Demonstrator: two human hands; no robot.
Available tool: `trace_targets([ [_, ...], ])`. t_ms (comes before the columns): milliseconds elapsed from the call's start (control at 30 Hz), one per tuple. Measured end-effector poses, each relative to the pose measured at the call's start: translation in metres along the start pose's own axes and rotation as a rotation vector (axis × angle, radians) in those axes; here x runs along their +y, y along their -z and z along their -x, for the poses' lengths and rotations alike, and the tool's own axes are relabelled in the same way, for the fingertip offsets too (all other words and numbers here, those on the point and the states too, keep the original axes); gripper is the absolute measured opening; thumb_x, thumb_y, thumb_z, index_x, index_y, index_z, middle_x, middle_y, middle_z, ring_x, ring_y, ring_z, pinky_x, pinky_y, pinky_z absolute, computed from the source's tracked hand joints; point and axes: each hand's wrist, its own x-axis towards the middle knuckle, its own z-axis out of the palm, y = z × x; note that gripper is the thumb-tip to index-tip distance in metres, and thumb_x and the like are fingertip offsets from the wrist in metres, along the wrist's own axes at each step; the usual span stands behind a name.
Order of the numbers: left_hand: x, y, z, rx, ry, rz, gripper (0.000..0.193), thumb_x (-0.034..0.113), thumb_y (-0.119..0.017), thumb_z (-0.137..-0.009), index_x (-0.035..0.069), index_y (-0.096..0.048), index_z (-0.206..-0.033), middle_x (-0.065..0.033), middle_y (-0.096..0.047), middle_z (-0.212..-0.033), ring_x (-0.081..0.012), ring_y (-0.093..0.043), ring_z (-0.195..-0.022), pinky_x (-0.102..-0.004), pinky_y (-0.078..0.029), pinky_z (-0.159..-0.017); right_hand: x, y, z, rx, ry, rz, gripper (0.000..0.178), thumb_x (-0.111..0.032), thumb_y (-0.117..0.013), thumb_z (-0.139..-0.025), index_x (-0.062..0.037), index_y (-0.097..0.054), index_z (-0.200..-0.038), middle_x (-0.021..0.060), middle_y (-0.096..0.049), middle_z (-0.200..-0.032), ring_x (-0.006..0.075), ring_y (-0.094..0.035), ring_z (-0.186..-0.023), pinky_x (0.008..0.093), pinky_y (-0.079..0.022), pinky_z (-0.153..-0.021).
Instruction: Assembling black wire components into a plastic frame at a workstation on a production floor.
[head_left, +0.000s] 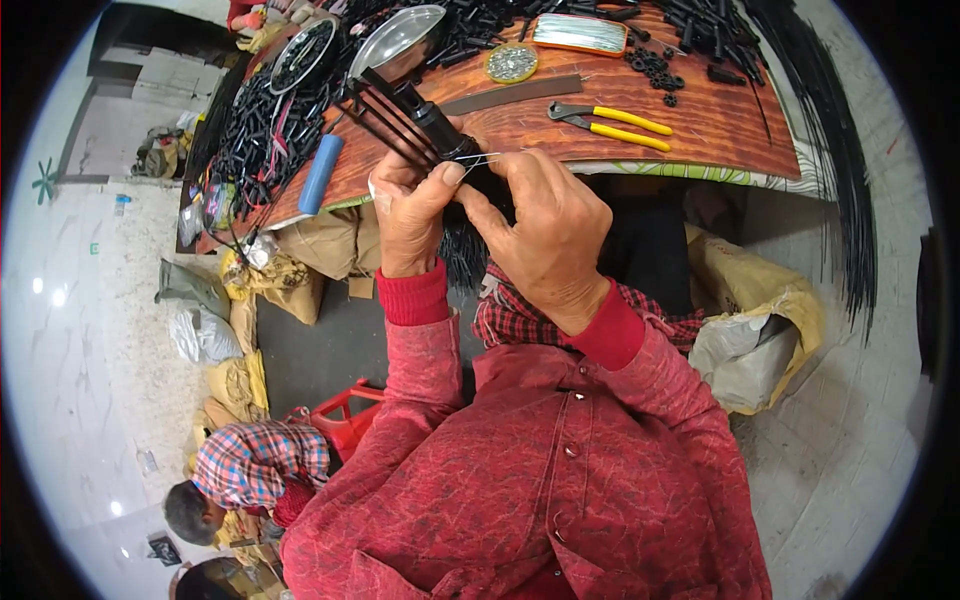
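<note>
My left hand (410, 215) is closed around a black umbrella frame (435, 128), a tube with several thin ribs, tilted up and away to the left. A thin silvery wire (482, 158) crosses at its lower end, near the left thumb. The thumb and forefinger of my right hand (552, 230) pinch the wire's right end. Dark ribs (465, 250) hang down below, between the hands. On the wooden-patterned table (720, 140), beyond the right hand, lie end cutters (630, 128) with yellow handles. A flat grey strip (515, 95) lies behind the hands.
Black parts (255, 135) are heaped at left, near a metal bowl (398, 40) and a blue cylinder (321, 174). Farther back are a round tin of small metal pieces (511, 63), a tray of wires (580, 34) and black rings (655, 70). Another person (255, 465) bends at lower left.
</note>
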Motion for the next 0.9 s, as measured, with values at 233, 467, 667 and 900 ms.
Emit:
trace_targets([
  [233,-0.024,0.031,0.006,-0.083,-0.093,0.1,0.048,0.012,-0.072,-0.079,-0.004,-0.055,-0.121,-0.0195,-0.066,-0.105,-0.0256,-0.066,-0.096,-0.0374,-0.053,-0.088,-0.008,-0.003,0.011,-0.054,-0.012,-0.13,0.023,-0.013,-0.076,-0.076,-0.0028,-0.064,-0.092,0.0106,-0.065,-0.082,0.0294,-0.065,-0.071,0.0362,-0.05,-0.059],
  [467,-0.013,0.025,0.007,-0.1,-0.019,0.067,0.047,0.014,-0.074,-0.078,-0.004,-0.058,-0.118,-0.0207,-0.067,-0.107,-0.026,-0.067,-0.096,-0.0364,-0.055,-0.086,-0.012,-0.003,0.011,-0.069,0.004,-0.113,0.02,-0.009,-0.076,-0.075,-0.0016,-0.065,-0.09,0.0126,-0.066,-0.084,0.0307,-0.065,-0.072,0.0362,-0.051,-0.06],
  [667,-0.004,0.015,0.016,-0.126,-0.105,0.096,0.04,0.009,-0.07,-0.08,-0.005,-0.059,-0.116,-0.0128,-0.068,-0.103,-0.0186,-0.065,-0.093,-0.0313,-0.05,-0.087,-0.026,0.01,0.01,-0.045,0.026,-0.128,0.02,-0.005,-0.077,-0.075,-0.0008,-0.065,-0.09,0.0142,-0.066,-0.083,0.0311,-0.066,-0.071,0.0357,-0.051,-0.06],
  [900,0.01,0.0,0.026,-0.195,-0.101,0.12,0.039,0.005,-0.069,-0.082,-0.004,-0.058,-0.118,-0.0088,-0.068,-0.101,-0.0144,-0.063,-0.092,-0.0289,-0.052,-0.083,-0.035,0.021,0.019,-0.055,0.005,-0.106,0.017,-0.002,-0.074,-0.078,0.0006,-0.063,-0.09,0.0141,-0.063,-0.077,0.0263,-0.063,-0.063,0.0324,-0.049,-0.057],
])
